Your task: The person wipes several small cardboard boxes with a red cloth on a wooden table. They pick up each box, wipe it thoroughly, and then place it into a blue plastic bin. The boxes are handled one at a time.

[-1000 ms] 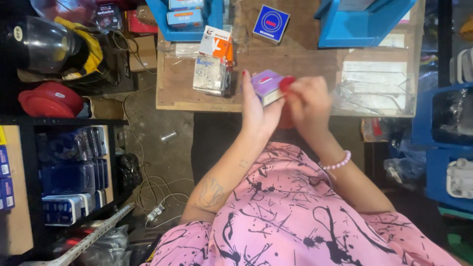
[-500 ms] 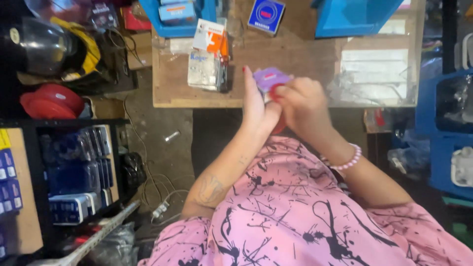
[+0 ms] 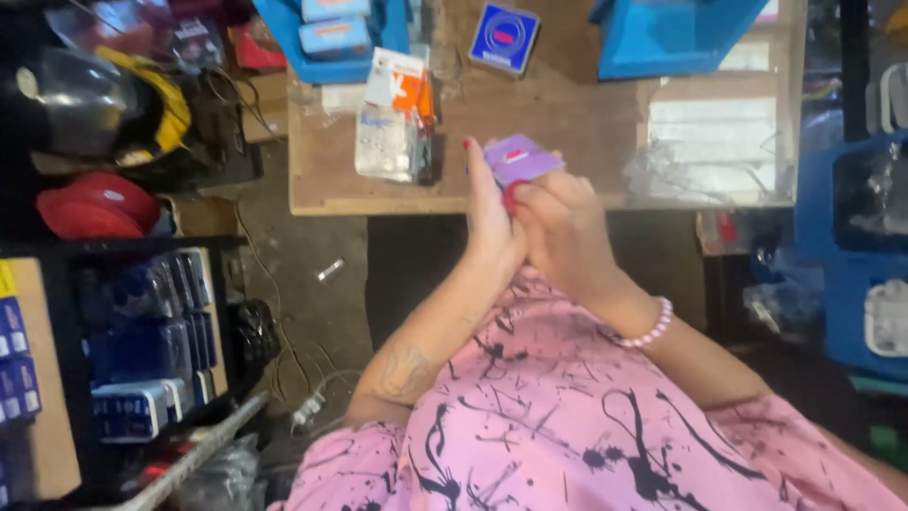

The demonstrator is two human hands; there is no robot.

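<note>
A small purple box (image 3: 518, 158) with a red mark on its face is held between both hands, just over the near edge of the wooden table (image 3: 586, 123). My left hand (image 3: 489, 213) presses flat against the box's left side, fingers pointing up. My right hand (image 3: 565, 222) wraps the box from the right and below, thumb on its front. A bead bracelet (image 3: 653, 326) sits on my right wrist.
On the table lie a stack of clear and orange packets (image 3: 395, 118), a blue square box (image 3: 504, 38), blue bins (image 3: 672, 33) and clear plastic bags (image 3: 719, 151). A shelf of blue boxes (image 3: 142, 350) stands at the left, with a red cap (image 3: 95, 203) above it.
The two hands and the purple box have shifted slightly right and down in view. My right hand has closed further around the box.
</note>
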